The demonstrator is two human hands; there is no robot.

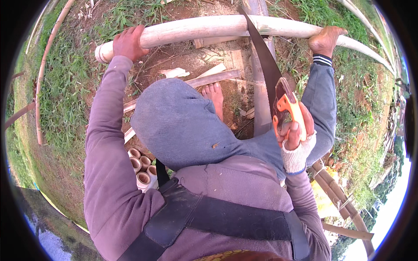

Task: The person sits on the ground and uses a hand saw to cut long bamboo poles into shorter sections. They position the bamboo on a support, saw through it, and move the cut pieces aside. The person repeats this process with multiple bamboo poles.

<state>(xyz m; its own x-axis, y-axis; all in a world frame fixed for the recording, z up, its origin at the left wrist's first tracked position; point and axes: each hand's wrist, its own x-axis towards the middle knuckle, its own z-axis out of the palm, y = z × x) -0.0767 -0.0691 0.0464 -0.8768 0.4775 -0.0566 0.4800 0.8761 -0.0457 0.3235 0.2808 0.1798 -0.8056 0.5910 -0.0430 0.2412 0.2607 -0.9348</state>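
Observation:
A thick pale bamboo pole (pixel 196 28) lies crosswise at the top over bare earth. My left hand (pixel 128 43) grips it near its left end. My right hand (pixel 295 137), in a white knitted glove, holds the orange handle of a hand saw (pixel 266 69). The saw's long dark blade runs up and crosses the pole. A person in a grey-blue hood (pixel 183 122) is right in front of me. Their grey-blue sleeve leads to another hand (pixel 324 41) gripping the pole at the right. A bare foot (pixel 214 98) stands on the earth below the pole.
Several short cut bamboo tubes (pixel 141 167) stand on end at my lower left. Split wood strips (pixel 213 78) and an upright post (pixel 261 95) are under the pole. Grass surrounds the spot, with thin bamboo canes (pixel 41 87) at left and bamboo pieces (pixel 344 204) at lower right.

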